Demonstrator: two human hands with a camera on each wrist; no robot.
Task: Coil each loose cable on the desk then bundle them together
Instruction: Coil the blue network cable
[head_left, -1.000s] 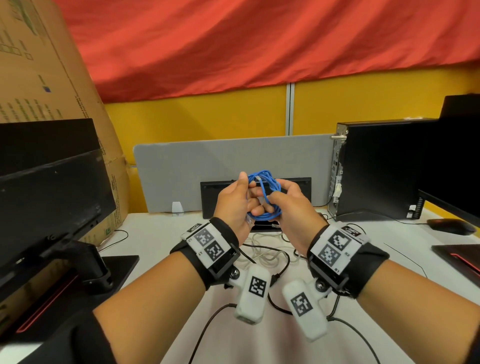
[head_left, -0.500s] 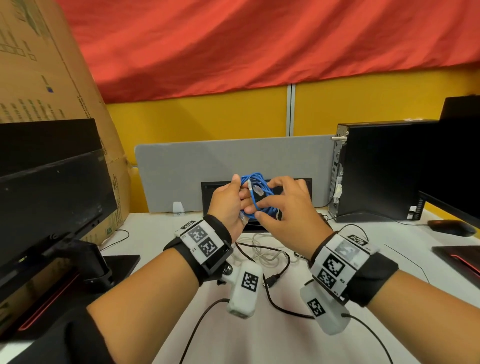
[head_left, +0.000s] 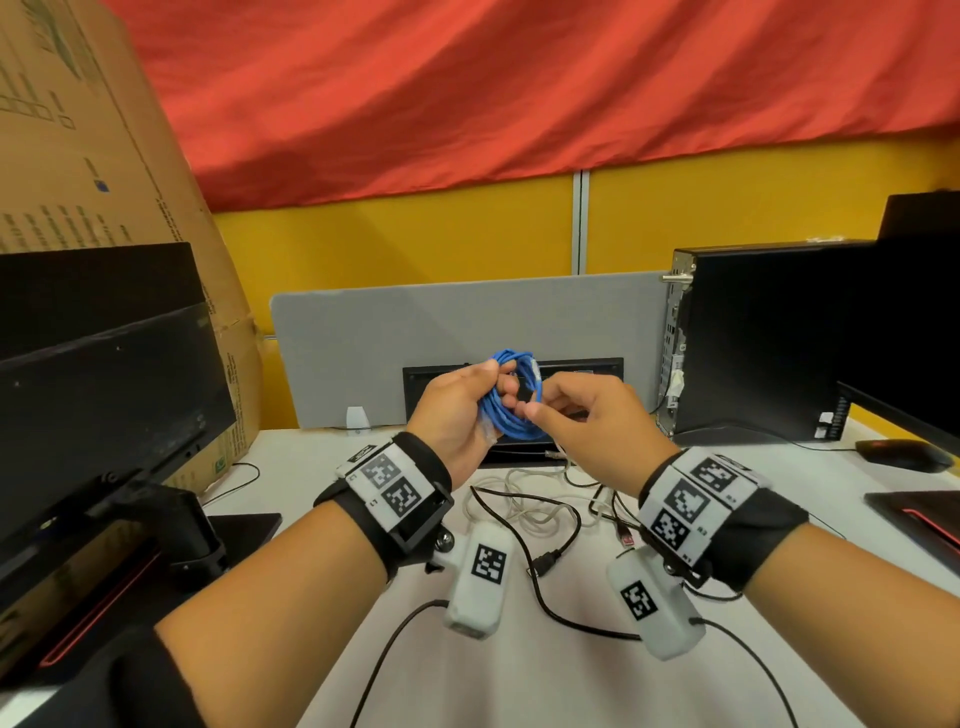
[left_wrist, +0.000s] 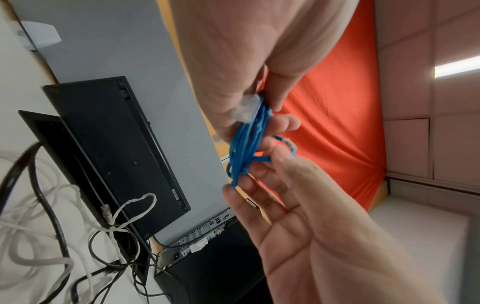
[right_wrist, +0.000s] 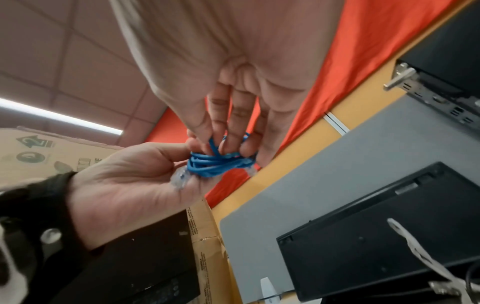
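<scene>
A blue cable, wound into a small coil, is held up above the desk. My left hand grips the coil's left side, with a clear plug lying against the palm. My right hand pinches the strands at the coil's lower right; its fingers hook in among the loops. The other plug sticks up along the coil's right side. On the desk below lie a loose white cable and a loose black cable, tangled together.
A black keyboard leans on the grey divider behind the hands. A monitor and cardboard box stand at left. A black PC tower, a mouse and a second monitor are at right. The wrist cameras' cords trail over the near desk.
The hands were clasped tight over the coil; now my right hand has eased off to its right side, so more of the ring shows. My left hand keeps its grip.
</scene>
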